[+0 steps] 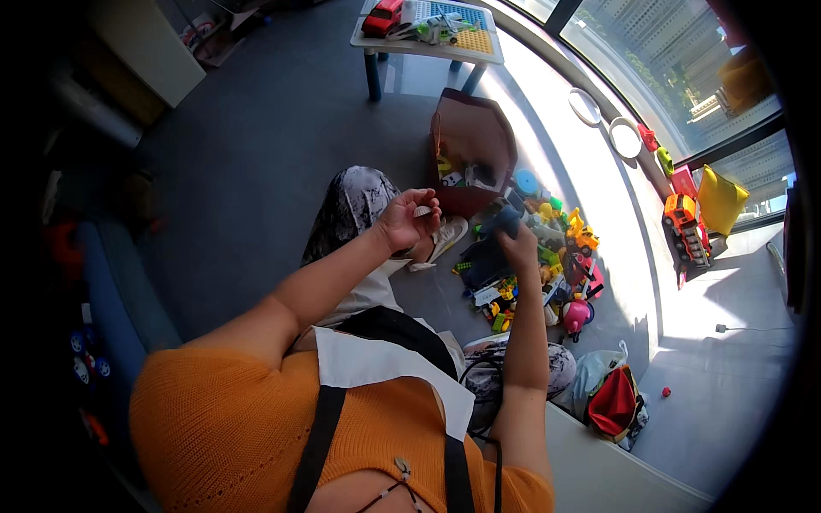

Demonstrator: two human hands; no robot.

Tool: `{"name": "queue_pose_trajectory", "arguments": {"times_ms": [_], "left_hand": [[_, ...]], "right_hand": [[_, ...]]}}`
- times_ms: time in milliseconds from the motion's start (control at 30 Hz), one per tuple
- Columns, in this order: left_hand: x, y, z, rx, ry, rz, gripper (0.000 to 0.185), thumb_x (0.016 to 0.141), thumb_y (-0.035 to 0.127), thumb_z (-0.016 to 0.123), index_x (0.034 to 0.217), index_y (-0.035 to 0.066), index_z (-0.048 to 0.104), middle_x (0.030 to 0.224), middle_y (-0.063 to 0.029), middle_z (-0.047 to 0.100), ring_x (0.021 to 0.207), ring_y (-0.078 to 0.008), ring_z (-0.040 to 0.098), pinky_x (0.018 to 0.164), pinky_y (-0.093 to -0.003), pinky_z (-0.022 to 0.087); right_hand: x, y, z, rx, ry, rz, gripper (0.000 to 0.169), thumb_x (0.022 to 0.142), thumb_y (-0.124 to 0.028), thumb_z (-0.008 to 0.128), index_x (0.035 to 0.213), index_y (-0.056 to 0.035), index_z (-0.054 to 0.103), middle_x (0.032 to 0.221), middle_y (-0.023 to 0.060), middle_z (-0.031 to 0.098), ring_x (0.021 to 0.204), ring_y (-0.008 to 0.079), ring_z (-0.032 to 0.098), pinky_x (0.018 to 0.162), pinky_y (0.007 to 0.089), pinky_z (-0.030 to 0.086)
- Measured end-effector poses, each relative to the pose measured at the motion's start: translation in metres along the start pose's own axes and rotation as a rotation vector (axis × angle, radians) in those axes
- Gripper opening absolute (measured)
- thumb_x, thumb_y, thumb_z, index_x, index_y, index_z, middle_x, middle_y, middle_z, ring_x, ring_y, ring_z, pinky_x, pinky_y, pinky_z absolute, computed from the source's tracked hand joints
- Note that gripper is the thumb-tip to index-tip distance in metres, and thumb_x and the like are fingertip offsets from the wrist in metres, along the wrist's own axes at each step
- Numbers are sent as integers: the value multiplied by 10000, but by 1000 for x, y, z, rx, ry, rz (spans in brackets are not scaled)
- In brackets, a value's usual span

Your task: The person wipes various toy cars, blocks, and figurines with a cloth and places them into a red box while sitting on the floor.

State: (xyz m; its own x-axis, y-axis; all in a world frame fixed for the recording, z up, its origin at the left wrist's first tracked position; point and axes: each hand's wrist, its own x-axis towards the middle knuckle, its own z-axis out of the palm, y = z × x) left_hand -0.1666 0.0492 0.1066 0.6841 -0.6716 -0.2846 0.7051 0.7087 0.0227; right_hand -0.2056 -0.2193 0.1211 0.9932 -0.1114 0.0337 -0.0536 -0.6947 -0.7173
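My left hand is turned palm up over my shoe, its fingers curled around a small whitish ridged piece. In my right hand is a dark blue item, whose exact kind I cannot tell. A darker blue piece shows just below it, over the heap of mixed toys on the floor. Ahead of both hands stands a brown open-topped bin, with several toys inside, among them a small white toy vehicle.
A small play table bears a red toy car and a toy helicopter. By the window are an orange toy truck and a yellow cushion. A red-lined bag lies right of my knee.
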Motion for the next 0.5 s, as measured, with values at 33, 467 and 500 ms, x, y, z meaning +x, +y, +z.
{"name": "queue_pose_trajectory", "arguments": {"times_ms": [33, 467, 500], "left_hand": [[-4, 3, 2, 18, -7, 35, 160, 865, 156, 534, 930, 35, 615, 828, -81, 593, 787, -216, 591, 713, -330, 530], [21, -33, -49, 16, 210, -125, 117, 846, 105, 565, 941, 37, 567, 785, -77, 580, 753, -207, 572, 686, -306, 515], [26, -38, -53, 44, 245, -130, 119, 845, 106, 567, 943, 38, 562, 777, -73, 581, 745, -205, 576, 679, -302, 518]], "right_hand": [[-1, 11, 5, 35, 50, -21, 366, 749, -278, 638, 1027, -41, 609, 899, 199, 643, 857, 332, 630, 767, 377, 474], [-99, 121, -12, -93, 10, 345, 355, 757, -309, 649, 974, -31, 615, 862, 195, 644, 838, 343, 623, 746, 392, 473], [-105, 127, -11, -114, 14, 362, 371, 756, -324, 641, 982, -31, 614, 874, 193, 644, 848, 334, 623, 751, 388, 471]]}}
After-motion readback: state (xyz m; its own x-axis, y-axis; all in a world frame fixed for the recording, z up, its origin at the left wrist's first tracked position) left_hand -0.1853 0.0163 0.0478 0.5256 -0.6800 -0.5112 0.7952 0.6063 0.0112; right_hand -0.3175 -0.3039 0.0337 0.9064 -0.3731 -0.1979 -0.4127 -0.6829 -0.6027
